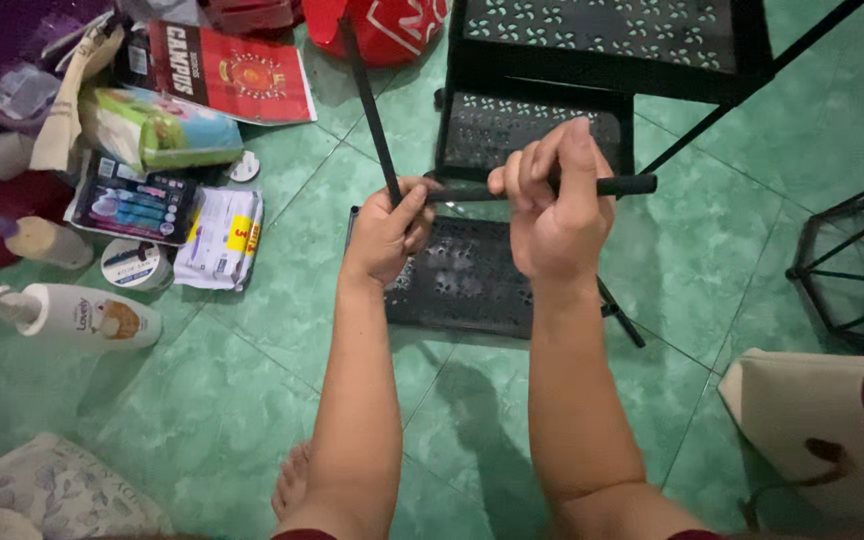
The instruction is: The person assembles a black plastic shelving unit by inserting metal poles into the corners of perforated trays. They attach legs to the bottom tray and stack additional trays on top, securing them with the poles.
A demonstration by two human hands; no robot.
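My left hand (389, 232) grips the lower end of a thin black metal rod (366, 100) that slants up and away toward the top of the view. My right hand (555, 205) is closed around a thicker black tube (624, 185) lying level, whose left end meets the thin rod at my left fingers. Both hands hover over a black perforated metal shelf panel (462, 280) lying flat on the green tiled floor (712, 240).
Two more perforated black shelf panels (592, 40) with thin legs lie farther back. A black wire frame (852, 260) stands at right, a beige bag (812, 420) at lower right. At left lie lotion bottles (72, 315), packets, a red notebook (237, 75) and a tape roll.
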